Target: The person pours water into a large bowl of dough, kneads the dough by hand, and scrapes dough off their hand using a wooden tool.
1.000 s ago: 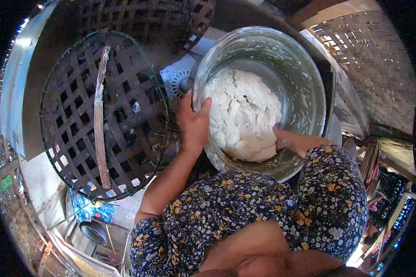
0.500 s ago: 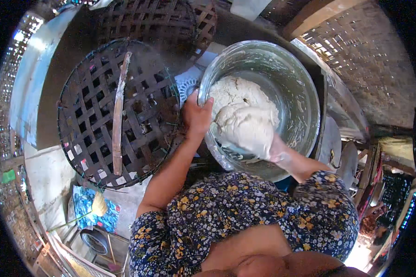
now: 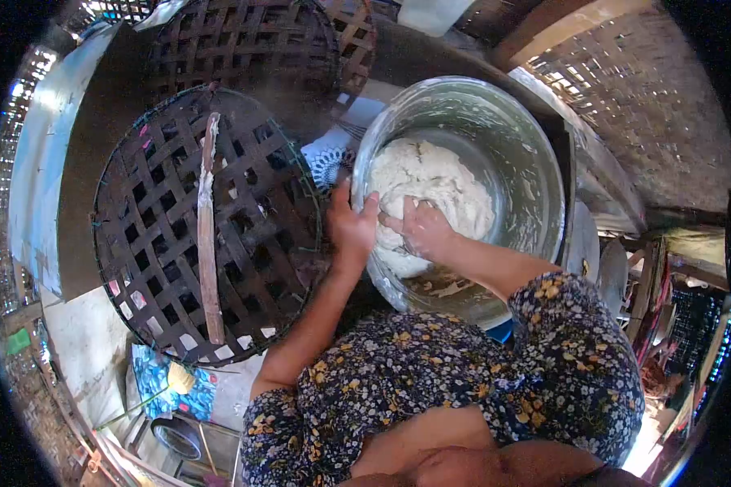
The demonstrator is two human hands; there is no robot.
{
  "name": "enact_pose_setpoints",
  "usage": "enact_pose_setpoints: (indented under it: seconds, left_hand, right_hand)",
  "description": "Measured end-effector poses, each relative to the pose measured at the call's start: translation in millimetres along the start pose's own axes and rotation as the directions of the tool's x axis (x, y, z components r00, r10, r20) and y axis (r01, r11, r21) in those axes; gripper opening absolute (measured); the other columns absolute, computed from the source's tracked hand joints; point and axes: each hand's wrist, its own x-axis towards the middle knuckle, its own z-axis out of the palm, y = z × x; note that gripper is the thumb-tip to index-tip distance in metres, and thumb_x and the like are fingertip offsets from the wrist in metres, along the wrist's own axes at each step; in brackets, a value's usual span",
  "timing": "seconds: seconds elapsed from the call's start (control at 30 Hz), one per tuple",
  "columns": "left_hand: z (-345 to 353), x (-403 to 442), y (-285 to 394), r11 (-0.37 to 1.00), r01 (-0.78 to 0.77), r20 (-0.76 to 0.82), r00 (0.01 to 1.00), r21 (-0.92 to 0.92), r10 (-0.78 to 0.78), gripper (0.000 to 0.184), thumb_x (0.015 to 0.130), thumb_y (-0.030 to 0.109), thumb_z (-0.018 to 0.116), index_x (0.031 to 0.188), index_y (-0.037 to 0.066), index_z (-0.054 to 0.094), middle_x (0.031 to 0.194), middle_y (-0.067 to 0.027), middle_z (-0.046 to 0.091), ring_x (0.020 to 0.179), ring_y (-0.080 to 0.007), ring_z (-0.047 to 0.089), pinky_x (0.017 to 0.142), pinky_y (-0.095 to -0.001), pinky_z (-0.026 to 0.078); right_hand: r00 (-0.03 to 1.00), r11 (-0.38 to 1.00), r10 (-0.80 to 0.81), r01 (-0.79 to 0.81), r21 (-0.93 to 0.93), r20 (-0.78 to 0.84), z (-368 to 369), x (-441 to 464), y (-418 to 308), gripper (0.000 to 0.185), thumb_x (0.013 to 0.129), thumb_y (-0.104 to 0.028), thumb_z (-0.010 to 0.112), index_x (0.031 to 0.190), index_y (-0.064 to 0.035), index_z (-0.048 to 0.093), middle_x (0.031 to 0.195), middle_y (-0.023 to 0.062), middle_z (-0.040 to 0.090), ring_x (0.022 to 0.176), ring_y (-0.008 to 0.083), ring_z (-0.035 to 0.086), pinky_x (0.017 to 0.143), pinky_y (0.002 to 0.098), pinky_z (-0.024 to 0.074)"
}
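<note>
A deep metal pot, its inner wall smeared with white paste, stands in front of me and leans slightly my way. In it lies a lump of pale, wet dough, gathered toward the left side. My left hand is closed on the pot's left rim, thumb over the edge and fingers outside. My right hand reaches inside and presses into the dough, its fingers curled and partly sunk in it. The dough hides some of those fingertips.
Left of the pot is a round woven bamboo tray with a wooden slat lying across it. Another woven tray sits behind. A bamboo wall rises at the right, and a blue packet lies low on the left.
My right hand has moved left and up from the dough's right edge to its middle, pressing down the folded part. My left hand stays at the rim. The view has shifted slightly.
</note>
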Motion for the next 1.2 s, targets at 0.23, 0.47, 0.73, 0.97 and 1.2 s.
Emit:
enact_pose_setpoints:
  seconds: [0.23, 0.47, 0.73, 0.97, 1.2]
  left_hand:
    - [-2, 1, 18, 1.0, -0.018, -0.022, 1.0, -0.003, 0.018, 0.041, 0.071, 0.02, 0.065, 0.104, -0.002, 0.053, 0.087, -0.0201, 0.061, 0.081, -0.033, 0.059, 0.073, -0.0378, 0.046]
    - [-14, 0, 33, 0.995, 0.044, 0.043, 0.998, 0.094, -0.048, 0.045, 0.072, 0.019, 0.064, 0.107, -0.005, 0.05, 0.095, -0.021, 0.059, 0.089, -0.032, 0.057, 0.08, -0.0359, 0.043]
    - [-11, 1, 27, 0.994, 0.099, 0.08, 0.992, 0.042, -0.102, 0.044, 0.072, 0.02, 0.065, 0.108, -0.002, 0.052, 0.095, -0.0204, 0.059, 0.089, -0.0317, 0.058, 0.078, -0.0371, 0.044]
    - [-11, 4, 28, 0.988, 0.015, 0.12, 0.993, -0.154, 0.004, 0.04, 0.074, 0.019, 0.064, 0.106, -0.002, 0.052, 0.094, -0.0197, 0.06, 0.086, -0.0319, 0.059, 0.076, -0.0369, 0.044]
    - [-7, 4, 19, 0.992, -0.066, -0.052, 0.996, 0.103, 0.072, 0.049, 0.069, 0.025, 0.07, 0.105, -0.004, 0.054, 0.088, -0.0195, 0.062, 0.078, -0.0267, 0.061, 0.071, -0.034, 0.046]
  right_hand:
    - [0.944, 0.831, 0.136, -0.274, 0.485, 0.3, 62, 66, 29, 0.073, 0.071, -0.021, 0.058, 0.135, -0.0167, 0.022, 0.102, 0.0214, 0.055, 0.088, 0.0329, 0.058, 0.077, 0.0401, 0.0458]
    - [0.908, 0.792, -0.377, 0.419, 0.444, -0.186, -14, 5, 52, 0.045, 0.079, -0.025, 0.053, 0.12, -0.0082, 0.047, 0.1, 0.0186, 0.059, 0.087, 0.0355, 0.056, 0.082, 0.0427, 0.0428]
    - [0.994, 0.338, 0.055, -0.105, 0.935, 0.091, -41, 83, 173, 0.043, 0.078, -0.039, 0.053, 0.105, -0.0065, 0.059, 0.094, 0.009, 0.06, 0.089, 0.0183, 0.056, 0.076, 0.0308, 0.0448]
    - [0.92, 0.567, -0.257, -0.104, 0.817, 0.296, -47, 113, 80, 0.046, 0.077, -0.043, 0.054, 0.103, -0.0059, 0.06, 0.098, 0.0115, 0.059, 0.089, 0.0211, 0.055, 0.078, 0.0344, 0.0436]
    - [0.628, 0.873, -0.448, 0.462, 0.157, 0.636, -58, 46, -2, 0.063, 0.065, -0.05, 0.062, 0.107, -0.0026, 0.057, 0.117, 0.0162, 0.051, 0.112, 0.0312, 0.044, 0.095, 0.0454, 0.0325]
